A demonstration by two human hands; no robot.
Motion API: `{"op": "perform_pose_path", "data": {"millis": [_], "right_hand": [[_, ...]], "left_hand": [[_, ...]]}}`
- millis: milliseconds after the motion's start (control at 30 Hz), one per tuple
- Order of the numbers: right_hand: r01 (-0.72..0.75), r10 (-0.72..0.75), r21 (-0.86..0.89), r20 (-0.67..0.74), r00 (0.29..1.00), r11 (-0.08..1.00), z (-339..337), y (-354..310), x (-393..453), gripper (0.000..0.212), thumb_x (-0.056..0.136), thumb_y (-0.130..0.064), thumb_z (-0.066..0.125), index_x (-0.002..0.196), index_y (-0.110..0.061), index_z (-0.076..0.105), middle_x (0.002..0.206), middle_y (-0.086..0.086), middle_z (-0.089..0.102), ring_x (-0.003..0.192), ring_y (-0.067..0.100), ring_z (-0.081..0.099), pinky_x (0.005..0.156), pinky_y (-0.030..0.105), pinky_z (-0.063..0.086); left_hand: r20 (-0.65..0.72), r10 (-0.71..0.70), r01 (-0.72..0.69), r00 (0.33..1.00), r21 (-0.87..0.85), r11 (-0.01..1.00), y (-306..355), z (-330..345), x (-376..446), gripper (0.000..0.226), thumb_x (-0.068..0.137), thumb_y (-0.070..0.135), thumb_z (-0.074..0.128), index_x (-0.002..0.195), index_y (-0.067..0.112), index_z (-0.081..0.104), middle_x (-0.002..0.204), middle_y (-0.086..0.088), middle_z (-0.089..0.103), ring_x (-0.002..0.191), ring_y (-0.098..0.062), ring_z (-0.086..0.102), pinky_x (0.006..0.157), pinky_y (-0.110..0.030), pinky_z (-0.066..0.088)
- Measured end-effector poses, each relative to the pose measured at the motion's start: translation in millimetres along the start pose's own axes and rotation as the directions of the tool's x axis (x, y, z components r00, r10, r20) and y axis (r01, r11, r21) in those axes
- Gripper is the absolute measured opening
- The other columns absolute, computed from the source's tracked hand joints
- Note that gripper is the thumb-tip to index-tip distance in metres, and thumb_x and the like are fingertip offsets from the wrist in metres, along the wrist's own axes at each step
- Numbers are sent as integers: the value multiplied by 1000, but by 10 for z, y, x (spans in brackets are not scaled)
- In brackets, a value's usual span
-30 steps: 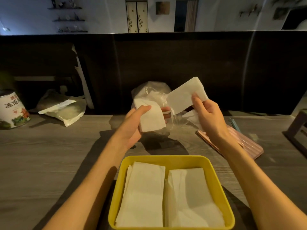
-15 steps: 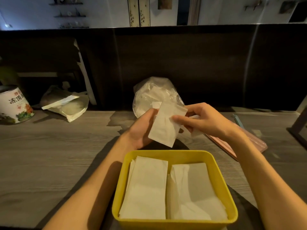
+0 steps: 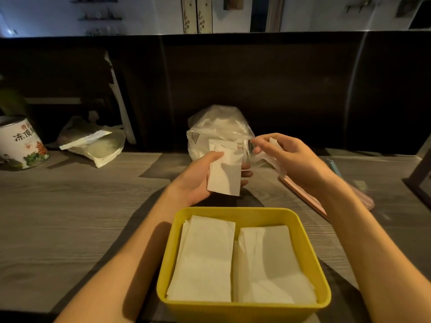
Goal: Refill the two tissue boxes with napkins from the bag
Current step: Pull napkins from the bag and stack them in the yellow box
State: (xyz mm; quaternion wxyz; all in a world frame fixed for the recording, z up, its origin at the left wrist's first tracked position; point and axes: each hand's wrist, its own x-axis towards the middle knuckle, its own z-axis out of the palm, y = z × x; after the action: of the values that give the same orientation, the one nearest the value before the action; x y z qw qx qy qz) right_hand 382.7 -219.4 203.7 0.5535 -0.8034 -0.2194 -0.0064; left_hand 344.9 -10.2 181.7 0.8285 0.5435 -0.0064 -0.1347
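So right now the left hand (image 3: 198,180) is gripping a small stack of folded white paper napkins (image 3: 224,177), thumb on the near face and fingers curled round the back, held upright just in front of the crinkly clear plastic bag (image 3: 217,129) standing on the grey wood-grain bench (image 3: 70,217). The right hand (image 3: 286,159) is up at the bag's mouth, fingertips pinching the plastic film, with a bit of white tucked in the palm, either another napkin or bag plastic, can't tell.

The square yellow plastic tissue box (image 3: 310,250) sits close to the person, well short of the bag, with two side-by-side piles of napkins (image 3: 233,259) already lying flat in it. It looks fairly full but not topped off, I'd guess. I can only see one box for sure.

Tips for this step, imo:
- keep the left-hand stack squared up while you gather more, loose corners fan out fast
- hold the bag mouth open with the right hand and pull napkins out a few at a time so the film doesn't drag extras out
- lay them flat on the lower pile, same orientation, don't stuff
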Motion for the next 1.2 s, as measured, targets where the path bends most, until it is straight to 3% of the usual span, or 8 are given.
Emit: {"op": "perform_pose_path", "data": {"millis": [133, 333, 433, 633, 833, 1000, 1100, 1200], "right_hand": [[-63, 58, 130, 41, 997, 989, -1, 6, -26, 34, 95, -30, 68, 129, -33, 65, 118, -6, 68, 103, 12, 71, 81, 33, 63], [-4, 4, 6, 14, 1000, 1000, 84, 48, 6, 28, 93, -30, 73, 120, -30, 68, 111, -8, 71, 105, 8, 68, 90, 35, 60], [34, -33, -85, 17, 999, 996, 103, 32, 24, 17, 92, -33, 72, 108, -27, 73, 102, -11, 72, 100, 3, 67, 89, 33, 60], [81, -118, 163, 237, 964, 983, 77, -138, -38, 20, 92, -27, 70, 105, -13, 75, 99, -6, 73, 100, 10, 70, 80, 20, 55], [125, -121, 55, -73, 990, 991, 326, 27, 5, 11, 92, -32, 73, 98, -24, 75, 91, -11, 71, 88, 7, 68, 64, 19, 57], [138, -114, 110, -198, 974, 984, 409, 102, 29, 13, 92, -33, 74, 99, -22, 73, 91, -9, 70, 86, 4, 66, 65, 18, 55], [132, -140, -61, -165, 976, 989, 354, 134, 56, 29, 89, -44, 74, 114, -30, 68, 105, -14, 65, 93, -2, 63, 64, 14, 53], [80, -85, -270, -5, 996, 960, 260, 154, 75, 39, 87, -49, 73, 123, -34, 64, 111, -20, 61, 101, 2, 60, 75, 19, 53]], "left_hand": [[-40, 27, -26, 999, 6, 1000, -2, 10, 14, 43, 104, 39, 49, 143, 21, 46, 121, -13, 71, 113, -28, 69, 98, -45, 55], [-95, 170, -150, 981, 184, 971, -6, -12, 25, 27, 94, 23, 68, 120, 26, 62, 117, -5, 74, 110, -20, 70, 95, -38, 57], [-159, 133, -114, 978, 126, 985, 5, -11, 43, 28, 99, 39, 58, 122, 23, 63, 115, -10, 74, 109, -26, 70, 99, -44, 55], [-88, 38, -29, 995, 91, 995, -30, -20, 55, 53, 103, 57, 36, 138, 23, 56, 127, -8, 69, 119, -25, 65, 107, -43, 47], [96, -9, 3, 995, 66, 998, -73, 120, 11, 57, 105, 58, 20, 141, 29, 52, 137, -11, 63, 126, -31, 60, 104, -47, 50], [185, -69, 60, 980, 53, 997, -80, 171, -33, 66, 98, 68, 25, 136, 24, 57, 121, -15, 71, 110, -32, 69, 94, -48, 56], [158, -62, 40, 986, 139, 990, -77, 135, -10, 65, 97, 70, 26, 127, 29, 66, 106, -14, 74, 89, -25, 71, 75, -38, 59], [146, -76, 34, 986, 272, 962, -64, 78, 0, 61, 94, 73, 30, 114, 34, 73, 117, -25, 68, 97, -33, 65, 79, -41, 54]]}}
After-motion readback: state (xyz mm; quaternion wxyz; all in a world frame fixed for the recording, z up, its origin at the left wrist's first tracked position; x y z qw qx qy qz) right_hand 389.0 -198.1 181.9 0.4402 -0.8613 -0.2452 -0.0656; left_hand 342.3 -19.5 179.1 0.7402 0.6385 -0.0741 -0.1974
